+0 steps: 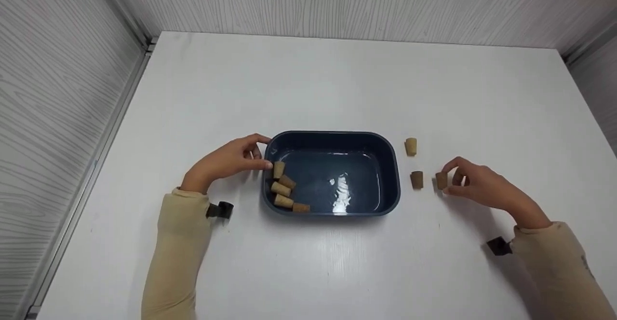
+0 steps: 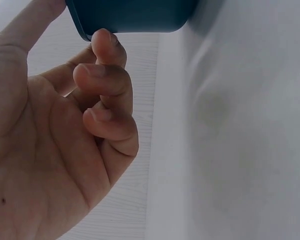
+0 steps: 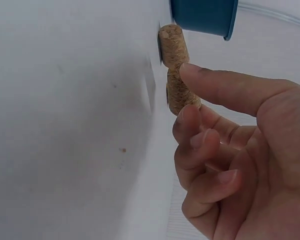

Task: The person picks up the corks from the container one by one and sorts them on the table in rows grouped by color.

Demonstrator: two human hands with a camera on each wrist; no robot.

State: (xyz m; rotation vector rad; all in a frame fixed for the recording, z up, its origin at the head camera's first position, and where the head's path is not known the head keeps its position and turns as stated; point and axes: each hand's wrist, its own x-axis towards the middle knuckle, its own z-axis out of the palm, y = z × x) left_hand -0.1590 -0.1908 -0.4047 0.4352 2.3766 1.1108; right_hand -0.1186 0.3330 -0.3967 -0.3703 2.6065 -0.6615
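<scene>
A dark blue rectangular tub point(image 1: 332, 214) stands in the middle of the table, with several tapered cork stoppers point(image 1: 281, 189) lying along its left side. My left hand point(image 1: 231, 156) holds the tub's left rim between thumb and index finger; its other fingers are curled beside the wall in the left wrist view. To the right of the tub, my right hand point(image 1: 482, 185) pinches a brown cork stopper point(image 1: 441, 180) between thumb and index finger, low at the tabletop. Another brown cork stopper point(image 1: 417, 180) is just left of it, and a paler cork stopper point(image 1: 411, 146) is farther back.
The white table point(image 1: 313, 272) reaches to a wood-grained back panel point(image 1: 337, 4). A similar panel point(image 1: 53, 93) stands on the left. Dark wrist-mounted pieces stick out from the left sleeve point(image 1: 178, 247) and the right sleeve point(image 1: 554, 257).
</scene>
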